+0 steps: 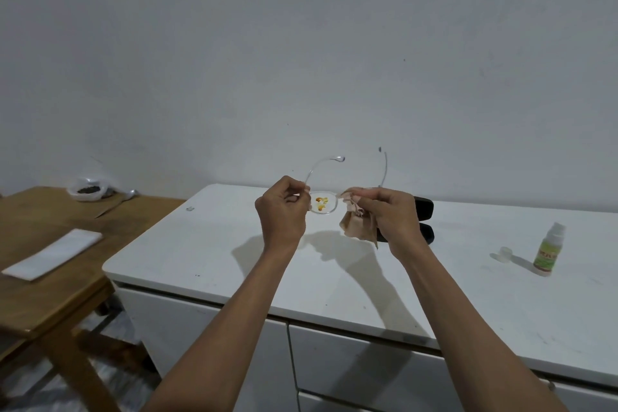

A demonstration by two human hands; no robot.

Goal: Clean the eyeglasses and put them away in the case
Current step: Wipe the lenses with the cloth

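Observation:
Clear-framed eyeglasses [323,203] are held up in the air over the white cabinet top [234,244], temples pointing away from me. The left lens carries orange-brown smears. My left hand [282,211] pinches the frame at its left hinge. My right hand [391,214] presses a beige cleaning cloth [356,227] onto the right lens, which the cloth hides. A black eyeglass case [424,207] lies open on the cabinet behind my right hand, partly hidden by it.
A small spray bottle with a green label [548,249] stands at the right, its clear cap [504,252] beside it. A wooden table [50,278] at the left holds a white folded cloth [53,252] and a plastic bag [87,190].

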